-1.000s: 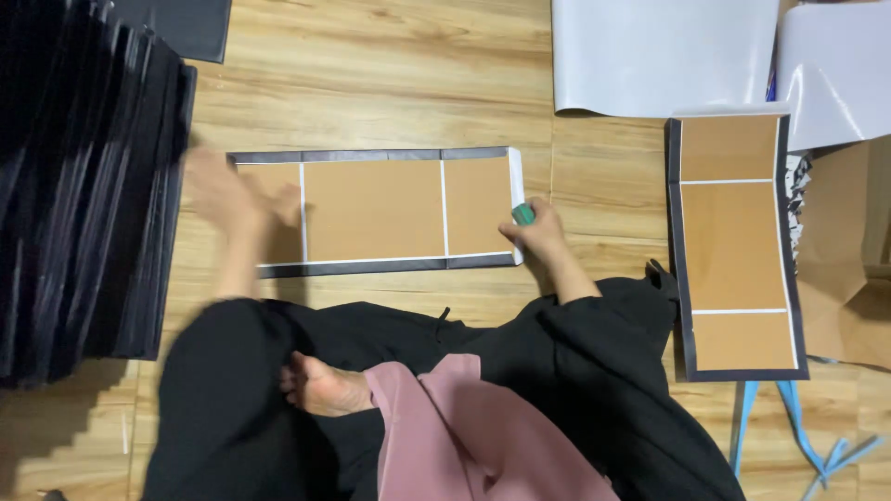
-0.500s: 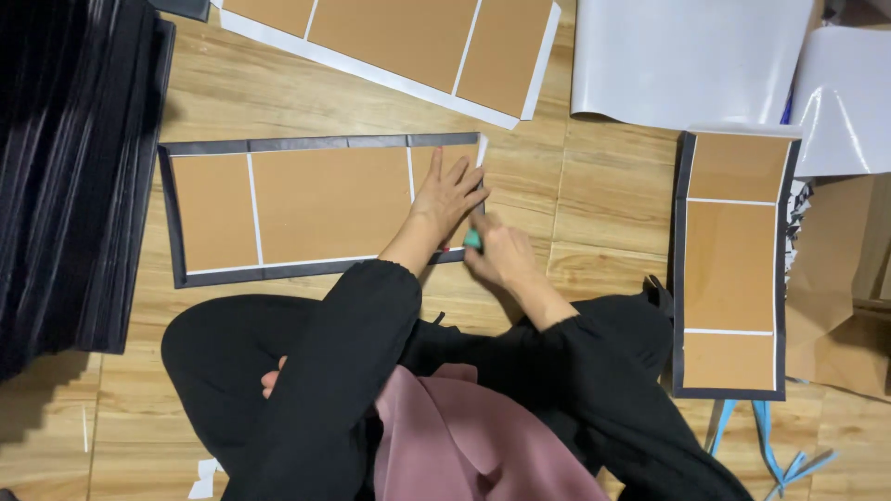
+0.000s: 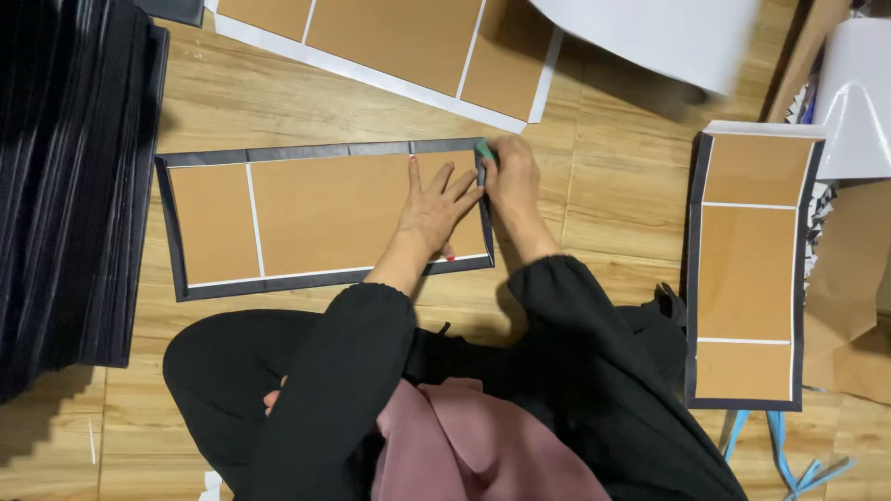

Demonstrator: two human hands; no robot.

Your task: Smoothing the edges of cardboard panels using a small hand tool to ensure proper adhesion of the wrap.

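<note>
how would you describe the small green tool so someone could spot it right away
Find the black-edged brown board lying on the wooden floor under both hands. At its top right corner, the right hand grips the green tool, the only green item there.

The left hand (image 3: 434, 209) lies flat, palm down, fingers spread and pointing away from the body, its black-sleeved forearm angling back toward the lap. Just beside it, the right hand (image 3: 509, 176) is curled in a closed grip, knuckles up, wrist bent, sleeve pushed to the forearm.
</note>
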